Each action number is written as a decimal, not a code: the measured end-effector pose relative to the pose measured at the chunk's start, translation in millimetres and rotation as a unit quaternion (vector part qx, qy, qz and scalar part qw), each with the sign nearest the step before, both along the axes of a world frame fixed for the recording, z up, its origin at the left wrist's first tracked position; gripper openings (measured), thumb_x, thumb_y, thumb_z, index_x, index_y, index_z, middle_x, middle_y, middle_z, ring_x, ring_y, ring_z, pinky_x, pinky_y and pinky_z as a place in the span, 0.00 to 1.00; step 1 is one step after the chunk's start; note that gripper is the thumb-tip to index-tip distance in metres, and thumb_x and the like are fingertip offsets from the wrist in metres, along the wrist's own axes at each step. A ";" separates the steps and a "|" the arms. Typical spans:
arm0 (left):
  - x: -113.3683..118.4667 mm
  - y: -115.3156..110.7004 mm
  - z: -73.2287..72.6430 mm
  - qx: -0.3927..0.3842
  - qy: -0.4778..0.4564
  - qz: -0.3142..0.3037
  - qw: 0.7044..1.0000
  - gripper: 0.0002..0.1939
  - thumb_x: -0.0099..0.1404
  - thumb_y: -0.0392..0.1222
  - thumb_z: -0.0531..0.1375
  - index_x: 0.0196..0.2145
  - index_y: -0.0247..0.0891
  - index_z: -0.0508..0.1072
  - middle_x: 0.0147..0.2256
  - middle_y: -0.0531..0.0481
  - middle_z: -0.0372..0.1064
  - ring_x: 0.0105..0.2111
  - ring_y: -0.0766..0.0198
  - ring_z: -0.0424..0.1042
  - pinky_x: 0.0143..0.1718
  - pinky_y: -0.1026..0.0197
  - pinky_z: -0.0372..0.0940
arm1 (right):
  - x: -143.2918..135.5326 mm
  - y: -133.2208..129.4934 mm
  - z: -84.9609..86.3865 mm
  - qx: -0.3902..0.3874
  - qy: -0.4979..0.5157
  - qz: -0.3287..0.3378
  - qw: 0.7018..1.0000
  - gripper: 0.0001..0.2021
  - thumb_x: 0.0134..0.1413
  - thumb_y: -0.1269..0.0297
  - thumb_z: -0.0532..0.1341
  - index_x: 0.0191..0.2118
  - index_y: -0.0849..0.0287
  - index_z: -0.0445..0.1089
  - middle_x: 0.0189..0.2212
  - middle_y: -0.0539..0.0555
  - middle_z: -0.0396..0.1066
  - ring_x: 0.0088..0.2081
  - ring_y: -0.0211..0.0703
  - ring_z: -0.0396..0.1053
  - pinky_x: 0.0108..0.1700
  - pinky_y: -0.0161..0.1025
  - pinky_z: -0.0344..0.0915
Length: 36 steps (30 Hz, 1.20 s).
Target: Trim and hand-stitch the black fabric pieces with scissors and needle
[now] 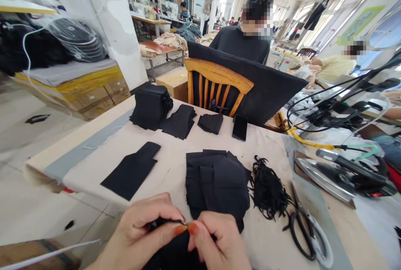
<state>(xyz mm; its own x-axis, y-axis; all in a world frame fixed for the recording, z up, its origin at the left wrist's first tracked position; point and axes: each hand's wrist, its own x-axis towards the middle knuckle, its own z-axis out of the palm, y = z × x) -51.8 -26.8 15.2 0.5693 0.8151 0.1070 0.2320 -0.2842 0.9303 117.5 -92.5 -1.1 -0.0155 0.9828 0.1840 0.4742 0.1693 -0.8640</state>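
At the bottom centre, my left hand (147,230) and my right hand (216,240) meet, thumbs and fingertips pinching the edge of a black cloth piece (178,251). Much of that cloth hangs below my fingers, partly hidden. Just beyond my hands lies a spread pile of black cloth pieces (216,178). A single cut black piece (133,170) rests flat at the left. To the right of the pile are a heap of thin black strips (269,186) and scissors (305,224) with their blades pointing away from me.
Along the table's (84,170) far edge are black cloth stacks (150,105), a smaller folded piece (210,123) and a phone (239,128). An iron (341,178) with cables stands right. Beyond is a wooden chair (219,78) and a seated person (241,42).
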 end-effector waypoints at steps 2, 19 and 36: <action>-0.8 -0.7 -2.9 -0.013 0.001 0.007 1.000 0.08 0.62 0.36 0.60 0.26 0.43 0.76 0.21 0.57 0.68 0.23 0.68 0.67 0.25 0.69 0.60 | -7.9 -3.6 -13.3 -0.136 0.136 0.032 0.981 0.32 0.66 0.46 0.43 0.17 0.59 0.66 0.09 0.45 0.54 0.12 0.30 0.50 0.18 0.31 0.47; 3.2 3.8 0.0 -0.063 -0.008 0.003 0.998 0.10 0.62 0.39 0.60 0.23 0.41 0.76 0.21 0.55 0.67 0.23 0.67 0.66 0.25 0.67 0.60 | -16.0 -1.4 -20.3 -0.100 0.199 -0.022 0.975 0.31 0.63 0.43 0.46 0.15 0.57 0.60 0.10 0.45 0.52 0.13 0.31 0.50 0.18 0.32 0.47; -0.9 6.3 -20.4 -0.301 -0.066 0.096 0.947 0.11 0.58 0.50 0.64 0.35 0.42 0.75 0.27 0.56 0.67 0.24 0.69 0.61 0.20 0.72 0.57 | 10.7 18.4 1.5 -0.112 0.206 -0.049 0.971 0.12 0.55 0.55 0.59 0.35 0.59 0.72 0.28 0.50 0.66 0.29 0.37 0.61 0.30 0.32 0.57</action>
